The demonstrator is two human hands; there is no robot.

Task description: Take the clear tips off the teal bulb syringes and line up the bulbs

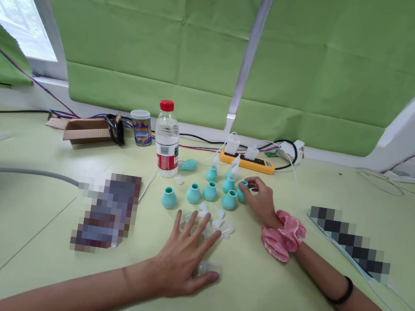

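My left hand (182, 258) lies palm down with its fingers spread over a loose group of small clear and white plastic pieces (216, 223). A clear plastic tube (208, 268) lies beside its thumb. Thumb and fingers of my right hand (263, 201) are closed round a teal squeeze bulb (242, 192) at the right end of the group. Several more open-necked teal bulbs stand upright nearby, among them one at the left (169, 198) and one in front (229, 200). Behind them, a bulb (228, 185) carries a clear nozzle (233, 172).
A red-capped bottle (168, 142), a can (141, 129), an open cardboard box (88, 131) and an orange power strip (247, 162) stand at the back. Blurred-out devices lie left (107, 213) and right (348, 243). A teal bulb (188, 165) lies sideways by the bottle.
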